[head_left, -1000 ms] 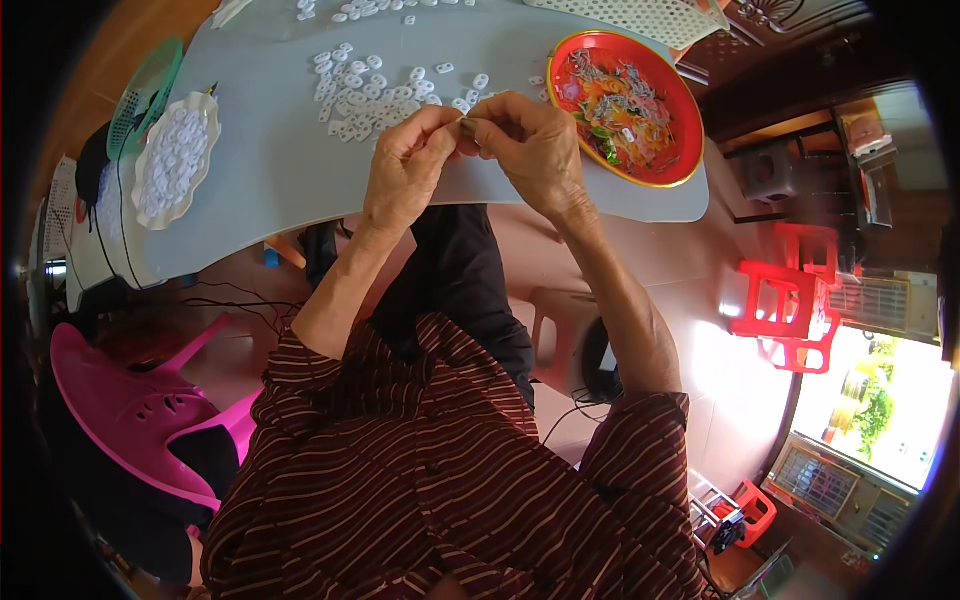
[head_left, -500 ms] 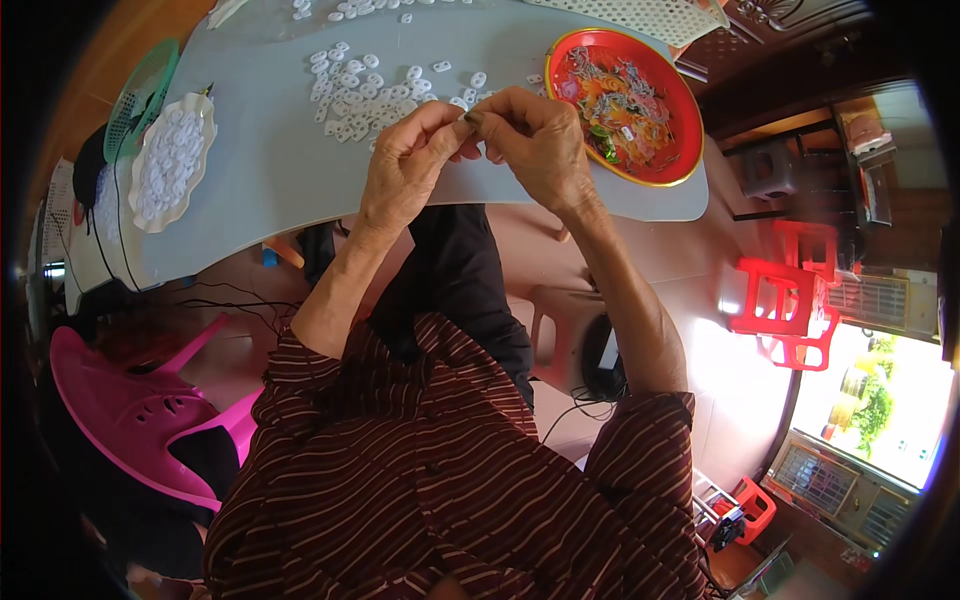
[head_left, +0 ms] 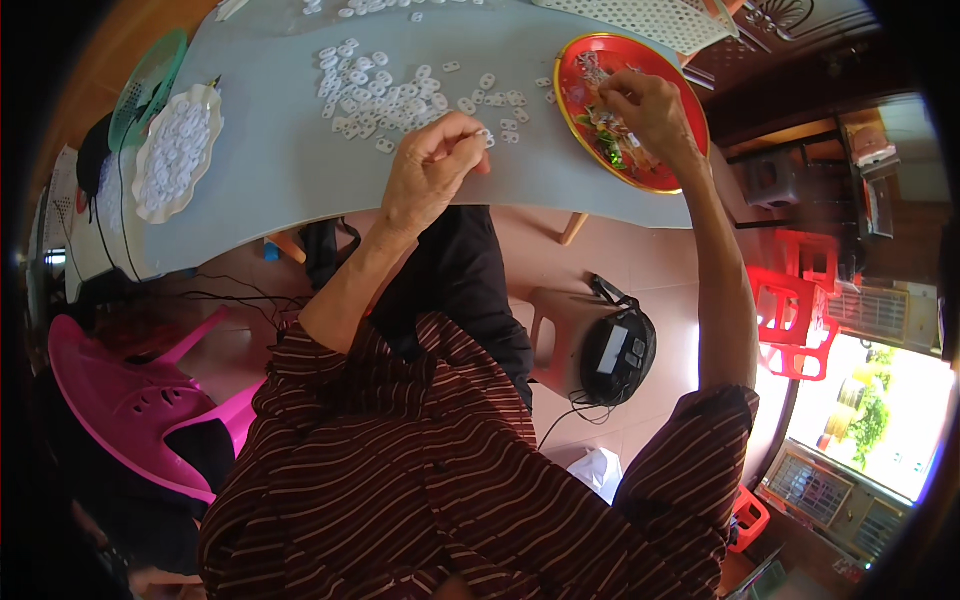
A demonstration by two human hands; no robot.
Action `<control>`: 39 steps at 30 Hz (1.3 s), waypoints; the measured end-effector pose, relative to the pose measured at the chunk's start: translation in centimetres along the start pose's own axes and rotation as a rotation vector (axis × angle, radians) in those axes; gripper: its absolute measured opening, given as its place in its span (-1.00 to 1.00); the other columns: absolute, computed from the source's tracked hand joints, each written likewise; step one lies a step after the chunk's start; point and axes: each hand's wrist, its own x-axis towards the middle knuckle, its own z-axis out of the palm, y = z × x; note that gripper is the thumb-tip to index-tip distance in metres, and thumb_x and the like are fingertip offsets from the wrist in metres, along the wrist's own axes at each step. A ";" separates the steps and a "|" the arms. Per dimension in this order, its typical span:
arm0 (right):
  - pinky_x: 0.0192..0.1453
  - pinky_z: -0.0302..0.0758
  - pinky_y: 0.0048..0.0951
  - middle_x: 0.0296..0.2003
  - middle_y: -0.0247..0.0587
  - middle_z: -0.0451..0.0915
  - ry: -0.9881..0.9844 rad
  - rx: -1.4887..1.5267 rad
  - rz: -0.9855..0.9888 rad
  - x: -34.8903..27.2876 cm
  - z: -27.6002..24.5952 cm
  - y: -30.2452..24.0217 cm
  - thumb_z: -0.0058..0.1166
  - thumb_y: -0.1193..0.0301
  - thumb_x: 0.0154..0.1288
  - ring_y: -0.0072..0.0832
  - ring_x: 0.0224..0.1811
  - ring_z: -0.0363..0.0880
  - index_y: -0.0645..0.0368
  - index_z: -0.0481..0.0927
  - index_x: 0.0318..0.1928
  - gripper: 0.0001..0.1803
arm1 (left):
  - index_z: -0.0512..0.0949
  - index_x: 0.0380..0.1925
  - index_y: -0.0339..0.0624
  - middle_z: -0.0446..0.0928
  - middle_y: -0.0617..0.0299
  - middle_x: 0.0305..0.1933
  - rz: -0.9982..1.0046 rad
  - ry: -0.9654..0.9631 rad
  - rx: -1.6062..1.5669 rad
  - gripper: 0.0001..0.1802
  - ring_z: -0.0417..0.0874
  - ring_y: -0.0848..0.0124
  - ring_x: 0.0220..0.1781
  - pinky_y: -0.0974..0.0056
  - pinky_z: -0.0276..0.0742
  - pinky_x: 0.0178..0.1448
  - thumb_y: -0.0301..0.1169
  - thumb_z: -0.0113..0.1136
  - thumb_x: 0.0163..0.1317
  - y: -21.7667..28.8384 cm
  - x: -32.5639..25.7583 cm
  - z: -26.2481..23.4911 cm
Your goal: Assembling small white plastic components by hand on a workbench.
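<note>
Between the thumb and fingertips of my left hand (head_left: 432, 172) is a small white two-holed piece (head_left: 487, 138), held above the near edge of the table. My right hand (head_left: 648, 115) reaches over a red round tray (head_left: 690, 150) with a gold rim, its thumb and fingers drawn together near the contents. Whatever they pinch is too small to make out. Grey, orange and green bits (head_left: 608, 125) lie in the tray, partly covered by this hand. A scattered pile of white two-holed pieces (head_left: 375, 95) spreads on the table beyond my left hand.
On the left of the grey table (head_left: 270, 130) stands a scalloped white dish (head_left: 150, 213) full of white pieces, beside a green mesh basket (head_left: 135, 95). A white perforated basket (head_left: 660, 20) sits at the far right. Below are a stool with a black bag (head_left: 620, 355) and a pink chair (head_left: 110, 400).
My hands have moved apart. The right one went from beside the left over to the red tray, while the left stays near the table edge with the white piece now showing.
</note>
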 end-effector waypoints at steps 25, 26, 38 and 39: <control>-0.29 0.51 -0.30 -0.45 -0.06 0.62 -0.178 -0.170 -0.297 2.4 -0.1 0.5 0.17 0.52 0.04 -0.24 -0.41 0.62 0.23 0.63 -0.32 -0.86 | 0.50 -0.36 -0.26 0.45 0.40 -0.56 0.056 -0.008 0.014 -0.90 0.25 0.72 -0.57 0.55 0.17 -0.50 -0.45 0.07 0.25 -0.4 -0.2 0.1; -0.29 0.51 -0.30 -0.45 -0.06 0.62 -0.177 -0.177 -0.289 2.1 -0.4 0.5 0.17 0.52 0.04 -0.24 -0.41 0.62 0.23 0.63 -0.32 -0.86 | 0.50 -0.36 -0.26 0.45 0.40 -0.56 0.057 -0.016 0.007 -0.90 0.25 0.72 -0.57 0.55 0.17 -0.50 -0.45 0.07 0.25 -0.3 -0.1 0.3; -0.28 0.49 -0.26 -0.54 -0.07 0.59 -0.102 -0.047 -0.146 2.3 0.1 -0.1 0.10 0.46 0.03 -0.16 -0.46 0.57 0.21 0.63 -0.42 -0.89 | 0.51 -0.35 -0.28 0.44 0.39 -0.56 0.069 0.003 0.033 -0.91 0.26 0.71 -0.57 0.54 0.17 -0.51 -0.47 0.07 0.24 -0.2 -0.3 0.2; -0.27 0.51 -0.30 -0.52 -0.07 0.62 -0.139 -0.074 -0.137 2.3 0.3 -0.9 0.12 0.45 0.04 -0.23 -0.45 0.60 0.25 0.64 -0.40 -0.86 | 0.51 -0.35 -0.28 0.44 0.39 -0.57 0.063 0.003 0.032 -0.91 0.26 0.71 -0.57 0.54 0.17 -0.51 -0.47 0.07 0.24 -0.2 -0.3 0.2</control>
